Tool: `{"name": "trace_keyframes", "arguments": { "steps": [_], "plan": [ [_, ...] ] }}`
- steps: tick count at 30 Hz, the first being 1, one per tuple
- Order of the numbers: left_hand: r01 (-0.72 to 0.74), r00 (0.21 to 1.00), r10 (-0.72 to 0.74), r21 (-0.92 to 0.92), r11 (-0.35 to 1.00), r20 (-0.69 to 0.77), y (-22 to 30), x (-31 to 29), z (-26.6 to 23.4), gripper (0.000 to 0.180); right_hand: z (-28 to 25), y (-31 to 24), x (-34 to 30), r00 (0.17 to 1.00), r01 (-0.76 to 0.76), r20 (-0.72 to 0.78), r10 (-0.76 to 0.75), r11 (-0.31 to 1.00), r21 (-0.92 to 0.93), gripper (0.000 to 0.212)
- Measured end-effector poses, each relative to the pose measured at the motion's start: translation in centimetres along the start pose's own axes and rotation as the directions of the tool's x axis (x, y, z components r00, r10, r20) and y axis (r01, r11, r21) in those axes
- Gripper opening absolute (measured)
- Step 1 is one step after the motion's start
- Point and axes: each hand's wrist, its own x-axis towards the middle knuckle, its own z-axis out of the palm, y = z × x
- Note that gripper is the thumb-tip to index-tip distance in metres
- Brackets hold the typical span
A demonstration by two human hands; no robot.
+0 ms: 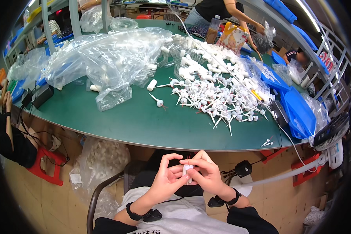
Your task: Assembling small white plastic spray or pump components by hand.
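Close to my body, below the table's front edge, both hands meet around a small white plastic part with thin red wires. My left hand is closed on it from the left, thumb against its lower side. With thumb and fingers my right hand pinches the same part from the right; the fingers cover much of it. On the green table ahead lies a pile of similar white parts with thin stems and red wires. One such part lies apart, left of the pile.
White cylindrical caps and a large clear plastic bag cover the table's far side. Blue trays stand at the right, beside a black fan. Red stools stand below. Across the table a person's arm handles a bag.
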Motion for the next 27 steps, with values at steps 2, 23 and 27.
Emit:
{"name": "trace_keyframes", "arguments": {
  "steps": [2, 23, 27],
  "plan": [
    [-0.027, 1.0, 0.026, 0.037, 0.999, 0.007, 0.2, 0.0, -0.1, 0.043, 0.2, 0.0, 0.1, 0.999, 0.032, 0.001, -0.032, 0.999, -0.045, 0.025],
    [-0.125, 0.98, 0.061, 0.343, 0.931, 0.19, 1.0, -0.3, -0.1, 0.052, -0.7, 0.2, 0.3, 0.98, 0.071, 0.163, -0.118, 0.96, 0.272, 0.029],
    [-0.067, 0.983, 0.016, 0.275, 0.959, 0.184, 1.5, -0.8, 0.1, 0.053, -1.0, -0.4, 0.5, 0.972, 0.098, 0.191, -0.136, 0.976, 0.196, 0.031]
  ]
}}
